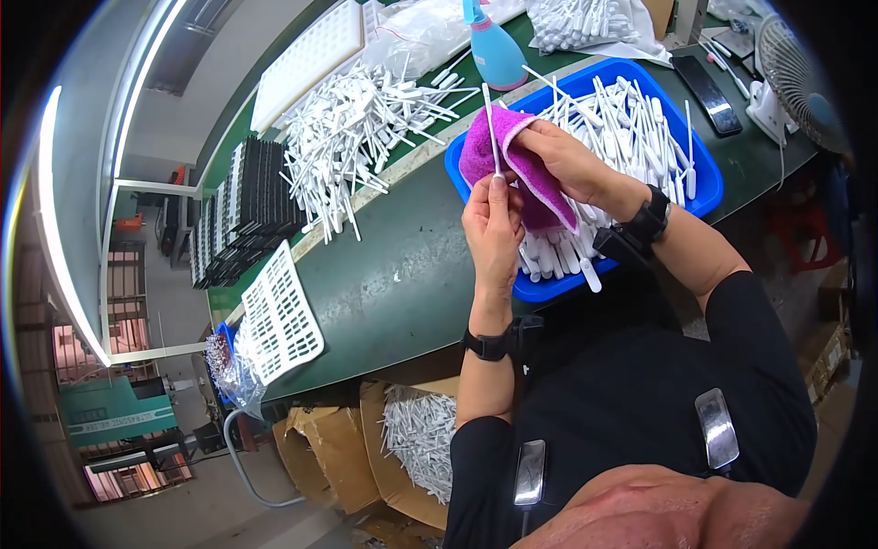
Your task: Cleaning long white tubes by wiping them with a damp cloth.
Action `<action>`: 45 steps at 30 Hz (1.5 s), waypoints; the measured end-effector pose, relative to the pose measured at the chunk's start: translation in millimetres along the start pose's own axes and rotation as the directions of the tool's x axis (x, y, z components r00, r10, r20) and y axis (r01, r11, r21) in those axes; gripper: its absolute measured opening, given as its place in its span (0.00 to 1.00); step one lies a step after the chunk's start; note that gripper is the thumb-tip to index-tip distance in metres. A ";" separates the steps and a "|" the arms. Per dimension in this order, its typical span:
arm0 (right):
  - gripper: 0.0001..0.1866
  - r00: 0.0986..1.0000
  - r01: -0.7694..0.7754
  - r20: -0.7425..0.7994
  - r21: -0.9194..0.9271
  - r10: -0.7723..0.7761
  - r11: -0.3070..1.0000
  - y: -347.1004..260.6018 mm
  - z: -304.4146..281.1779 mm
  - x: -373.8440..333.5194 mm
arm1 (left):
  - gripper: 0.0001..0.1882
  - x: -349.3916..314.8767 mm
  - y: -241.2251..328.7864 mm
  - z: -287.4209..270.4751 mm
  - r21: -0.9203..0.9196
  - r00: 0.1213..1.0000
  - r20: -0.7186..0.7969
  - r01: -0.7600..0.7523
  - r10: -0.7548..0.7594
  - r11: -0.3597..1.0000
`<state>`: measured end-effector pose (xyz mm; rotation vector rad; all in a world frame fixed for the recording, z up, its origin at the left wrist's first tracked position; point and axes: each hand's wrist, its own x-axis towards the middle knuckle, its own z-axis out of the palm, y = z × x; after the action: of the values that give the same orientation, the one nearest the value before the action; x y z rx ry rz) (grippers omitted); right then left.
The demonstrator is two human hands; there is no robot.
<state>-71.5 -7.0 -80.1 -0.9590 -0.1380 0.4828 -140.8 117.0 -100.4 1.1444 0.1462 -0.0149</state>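
My left hand [494, 224] pinches the lower end of a slim white plastic stick [491, 128], which points up and away from me. In my right hand [574, 165] is a purple towelling cloth [540, 188] with a pale edge, gripped between thumb and fingers. The cloth hangs behind and beside the stick; I cannot tell whether they touch. Both hands are over the near-left part of a blue plastic tray [712, 188]. Heaped in the tray are many white sticks [631, 128] with thicker ends, partly hidden by the cloth and my right forearm.
A blue spray bottle [498, 57] stands behind the tray. More white sticks [352, 128] are piled on the green table [402, 274], near stacked black trays [245, 201] and a white slotted panel [283, 316]. A phone [706, 96] and a fan [794, 82] are at right. Cardboard boxes [334, 457] stand below.
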 end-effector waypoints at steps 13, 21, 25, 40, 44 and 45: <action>0.13 1.000 -0.005 -0.019 -0.069 0.004 0.998 -2.7 1.8 0.0 | 0.10 -2.9 -0.9 2.8 -0.073 0.997 0.015 0.072 -0.072 0.995; 0.13 1.000 -0.026 -0.011 -0.059 0.025 0.998 -0.8 2.4 0.3 | 0.09 -2.5 -1.1 -1.7 -0.103 0.998 0.016 0.069 -0.067 0.992; 0.14 1.000 -0.031 -0.005 -0.051 0.030 0.998 3.5 -1.8 3.0 | 0.09 -1.3 -5.0 -4.0 -0.090 0.999 0.010 0.041 -0.040 0.995; 0.14 0.986 0.128 -0.078 -0.179 -0.144 0.975 10.5 -12.2 8.9 | 0.09 -19.5 -24.2 18.6 0.775 0.853 0.336 -0.491 0.400 0.397; 0.15 0.944 -0.004 0.286 0.503 -0.163 0.864 3.0 -53.2 18.7 | 0.11 -31.5 0.5 28.0 -0.005 0.725 0.497 0.552 -0.477 0.834; 0.15 0.949 -0.037 0.285 0.532 -0.137 0.846 5.5 -47.6 24.2 | 0.11 -32.3 0.5 24.9 -0.138 0.757 0.499 0.550 -0.422 0.824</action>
<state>-36.6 -29.1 -114.3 -0.3225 -0.2995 0.5839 -170.0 92.6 -85.9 0.7644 0.0304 -0.7140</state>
